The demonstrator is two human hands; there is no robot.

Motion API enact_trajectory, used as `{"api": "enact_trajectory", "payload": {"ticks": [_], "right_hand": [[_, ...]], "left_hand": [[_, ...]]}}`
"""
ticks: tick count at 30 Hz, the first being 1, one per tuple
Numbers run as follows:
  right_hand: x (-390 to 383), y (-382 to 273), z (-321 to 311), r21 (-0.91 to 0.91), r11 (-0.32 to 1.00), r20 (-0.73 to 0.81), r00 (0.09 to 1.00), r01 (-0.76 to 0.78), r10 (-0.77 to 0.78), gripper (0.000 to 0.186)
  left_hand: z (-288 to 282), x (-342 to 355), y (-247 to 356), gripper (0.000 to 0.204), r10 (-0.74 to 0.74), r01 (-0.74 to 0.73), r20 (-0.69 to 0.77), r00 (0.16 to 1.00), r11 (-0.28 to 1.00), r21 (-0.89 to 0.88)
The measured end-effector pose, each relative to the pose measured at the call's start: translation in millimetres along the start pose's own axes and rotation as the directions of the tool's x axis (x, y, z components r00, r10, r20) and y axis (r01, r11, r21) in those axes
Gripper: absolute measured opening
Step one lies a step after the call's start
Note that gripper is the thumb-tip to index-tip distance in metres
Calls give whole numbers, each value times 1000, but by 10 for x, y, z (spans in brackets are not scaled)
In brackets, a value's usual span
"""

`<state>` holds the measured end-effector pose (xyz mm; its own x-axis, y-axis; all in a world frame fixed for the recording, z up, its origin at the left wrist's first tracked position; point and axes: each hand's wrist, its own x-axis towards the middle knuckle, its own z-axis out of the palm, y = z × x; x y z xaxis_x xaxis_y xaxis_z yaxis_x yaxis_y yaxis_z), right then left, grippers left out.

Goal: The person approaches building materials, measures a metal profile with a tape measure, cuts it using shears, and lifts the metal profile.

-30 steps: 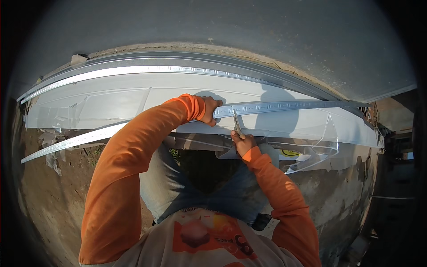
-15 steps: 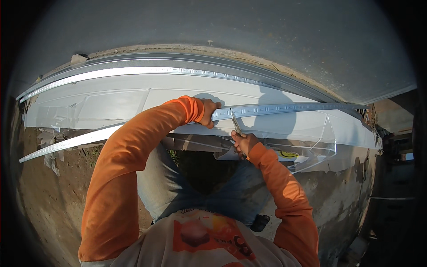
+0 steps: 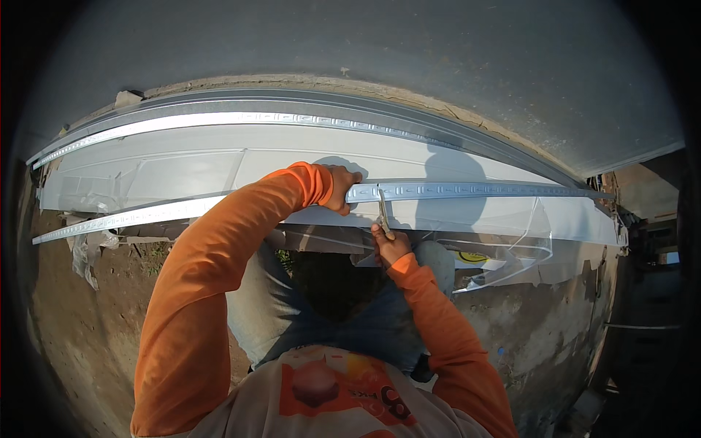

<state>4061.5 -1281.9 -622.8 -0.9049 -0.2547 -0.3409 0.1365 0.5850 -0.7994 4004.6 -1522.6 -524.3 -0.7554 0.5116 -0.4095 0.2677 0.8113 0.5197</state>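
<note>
A long, thin galvanized metal channel with pressed slots lies crosswise in front of me, over white panels. My left hand is closed around it near its middle. Just right of that grip, the jaws of a pair of metal snips meet the channel's near edge and reach over its face. My right hand is wrapped around the handles of the snips, below the channel. Part of the channel left of my grip is hidden by my orange sleeve.
Beneath the channel lies a stack of long white panels, partly in clear plastic wrap. A second slotted metal channel and grey metal profiles run along the far side, beside a grey wall. My knees are at the near edge.
The channel has turned slightly: its right end has come nearer and its left end has gone farther away. My right hand and the snips have shifted left and a little nearer.
</note>
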Motion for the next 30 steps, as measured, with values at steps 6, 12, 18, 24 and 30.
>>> {"api": "enact_trajectory", "payload": {"ticks": [6, 12, 18, 24, 30], "right_hand": [[-261, -952, -331, 175, 859, 271, 862, -481, 428, 47], [-122, -586, -150, 125, 928, 129, 933, -351, 336, 45], [-163, -517, -87, 179, 967, 79, 983, -178, 167, 45], [-92, -939, -558, -5, 854, 377, 790, -520, 484, 43], [-125, -1123, -589, -193, 786, 332, 715, -587, 615, 45]], "left_hand": [[47, -43, -14, 62, -16, 16, -14, 1000, 1000, 11], [112, -17, -105, 56, 27, -28, -91, 996, 1000, -5], [106, 5, -76, 56, -10, 9, -67, 998, 1000, -18], [123, 38, -31, 61, -27, 29, -67, 997, 999, 34], [186, 43, -44, 63, -19, 26, -109, 994, 998, 58]]}}
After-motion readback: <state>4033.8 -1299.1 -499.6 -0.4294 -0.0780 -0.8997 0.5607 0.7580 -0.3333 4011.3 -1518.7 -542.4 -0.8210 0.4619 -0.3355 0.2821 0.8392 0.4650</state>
